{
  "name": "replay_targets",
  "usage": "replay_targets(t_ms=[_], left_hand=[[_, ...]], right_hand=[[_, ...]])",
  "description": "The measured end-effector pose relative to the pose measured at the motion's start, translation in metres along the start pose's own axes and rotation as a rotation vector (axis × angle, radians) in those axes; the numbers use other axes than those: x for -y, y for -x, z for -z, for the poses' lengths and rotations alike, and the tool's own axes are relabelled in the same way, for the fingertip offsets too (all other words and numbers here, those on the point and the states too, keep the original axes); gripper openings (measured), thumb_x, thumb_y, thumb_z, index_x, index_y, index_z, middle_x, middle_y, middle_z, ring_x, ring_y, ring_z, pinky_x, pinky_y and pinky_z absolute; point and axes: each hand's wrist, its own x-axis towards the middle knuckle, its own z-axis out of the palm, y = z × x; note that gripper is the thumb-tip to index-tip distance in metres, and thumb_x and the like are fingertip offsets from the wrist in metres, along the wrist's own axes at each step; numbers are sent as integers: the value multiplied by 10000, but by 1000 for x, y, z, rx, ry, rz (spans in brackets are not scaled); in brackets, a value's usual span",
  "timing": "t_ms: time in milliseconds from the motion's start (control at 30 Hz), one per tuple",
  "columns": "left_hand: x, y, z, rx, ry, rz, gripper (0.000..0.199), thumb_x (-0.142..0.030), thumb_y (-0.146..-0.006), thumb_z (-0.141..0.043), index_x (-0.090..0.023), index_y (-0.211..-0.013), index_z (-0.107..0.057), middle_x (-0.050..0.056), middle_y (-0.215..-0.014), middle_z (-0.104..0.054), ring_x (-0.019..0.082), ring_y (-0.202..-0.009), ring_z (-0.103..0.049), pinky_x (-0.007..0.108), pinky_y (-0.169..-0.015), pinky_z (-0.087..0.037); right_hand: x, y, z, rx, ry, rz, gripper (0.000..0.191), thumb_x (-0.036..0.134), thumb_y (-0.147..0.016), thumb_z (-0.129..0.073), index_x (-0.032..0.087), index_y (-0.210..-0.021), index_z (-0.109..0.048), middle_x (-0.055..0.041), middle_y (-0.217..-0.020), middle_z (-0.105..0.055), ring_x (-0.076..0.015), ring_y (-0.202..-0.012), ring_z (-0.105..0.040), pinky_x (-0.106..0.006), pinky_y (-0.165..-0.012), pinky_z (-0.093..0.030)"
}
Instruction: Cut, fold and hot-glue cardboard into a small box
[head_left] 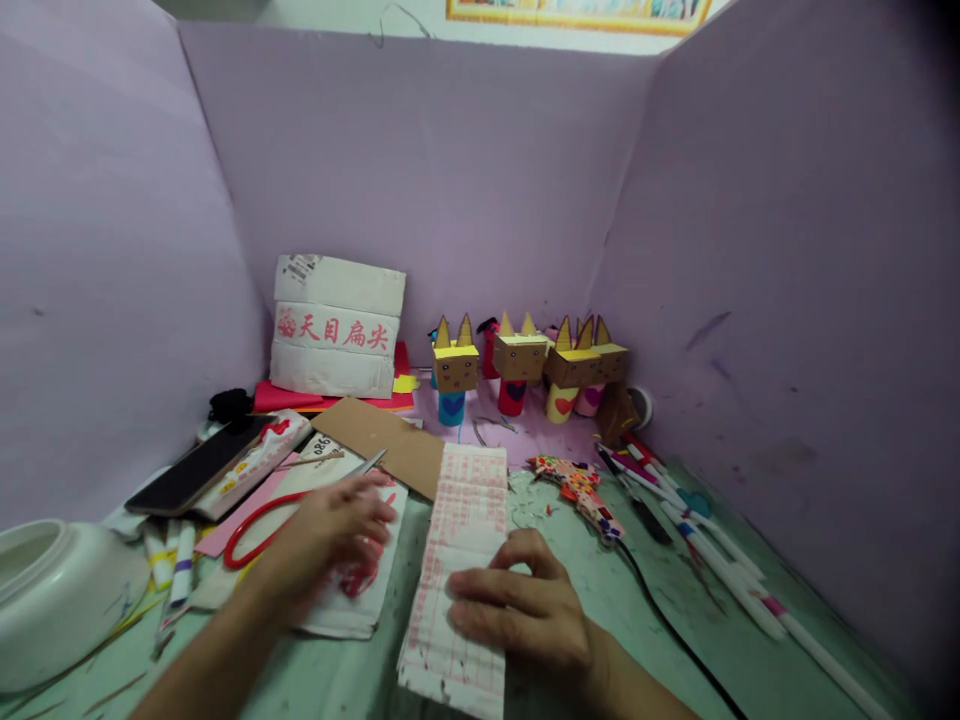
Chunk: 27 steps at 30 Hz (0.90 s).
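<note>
My left hand (337, 540) is smeared by motion above a pair of scissors (247, 535) with a red loop handle. The blade tip shows beyond my fingers; whether they touch the scissors, I cannot tell. Beneath that hand lies a folded white carton piece (364, 615) with red print. My right hand (525, 605) grips a long paper strip (469, 500) with a red printed grid. Its fingers lie across the strip from the right edge, and the thumb is not clearly visible.
Several cardboard-headed figures (456, 370) with pointed ears stand at the back. A patterned glue gun (577, 490) with a black cord (652, 600) lies right, beside several markers (720, 560). Brown cardboard (382, 440), a dark phone (202, 465) and a white pot (67, 610) are left.
</note>
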Motion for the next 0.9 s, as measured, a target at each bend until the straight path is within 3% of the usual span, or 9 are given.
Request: replay_targets(t_ms=[100,200,267,333,400,433,500,633,900], left_hand=[[20,12,-46,353,307,100,487,-318,-597,-799,-115,-1019,-663,109,-821,-725,193,-623,-652,256,-531,-476],[36,11,-61,329,426,12,480,-267,-559,-826,-117,-988,-671,105,-804,-736,234,-698,-679,267,-568,-490],[43,8,-58,297,431,-14,450,-262,-564,-825,-119,-963,-670,99,-799,-741,250,-738,-687,293,-630,-511],[48,8,-56,299,376,-31,408,-287,-605,-803,-119,-950,-663,103,-819,-743,258,-772,-690,319,-689,-521],[52,10,-56,301,252,-86,381,-312,-647,-777,-118,-950,-652,112,-864,-741,264,-807,-688,333,-729,-521],[53,13,-58,293,183,-129,370,-324,-669,-759,-119,-955,-646,114,-885,-738,266,-822,-686,334,-738,-519],[56,19,-64,272,76,-217,356,-349,-723,-711,-129,-990,-630,114,-943,-728,269,-869,-675,332,-763,-513],[58,36,-76,188,-9,-326,338,-393,-831,-586,-178,-1092,-593,97,-1080,-686,273,-1024,-617,340,-878,-473],[61,43,-79,152,-97,-286,370,-463,-859,-538,-205,-1123,-557,114,-1189,-631,292,-1093,-564,360,-932,-413]], right_hand=[[1,6,-2,110,-17,38,150,197,-929,-521,157,-959,-662,-92,-935,-779,-134,-826,-678,-281,-758,-511],[-3,13,-5,34,-56,-134,182,192,-839,-619,224,-1004,-691,-82,-1081,-742,-195,-939,-643,-321,-821,-516],[-6,14,-8,-210,-201,-526,227,225,-812,-630,265,-1026,-692,-79,-1156,-699,-228,-1024,-617,-375,-873,-500],[-8,10,-13,-435,-525,-1022,247,297,-809,-624,264,-1048,-676,-84,-1131,-691,-252,-1036,-623,-411,-859,-509],[-5,3,-18,-494,-944,-1360,335,414,-792,-634,216,-1062,-659,-102,-1016,-716,-280,-969,-656,-421,-785,-537],[-2,-2,-21,-467,-1106,-1416,396,462,-775,-646,183,-1056,-657,-113,-955,-726,-291,-927,-669,-424,-759,-542],[4,-9,-26,-462,-1214,-1457,441,489,-727,-703,146,-1000,-661,-115,-878,-737,-293,-865,-685,-417,-747,-542],[15,-11,-33,-589,-1115,-1461,426,463,-683,-763,151,-951,-651,-90,-863,-749,-260,-808,-697,-373,-744,-544],[20,-4,-37,-607,-1055,-1408,398,480,-743,-708,184,-996,-626,-81,-953,-750,-250,-814,-702,-355,-717,-553]])
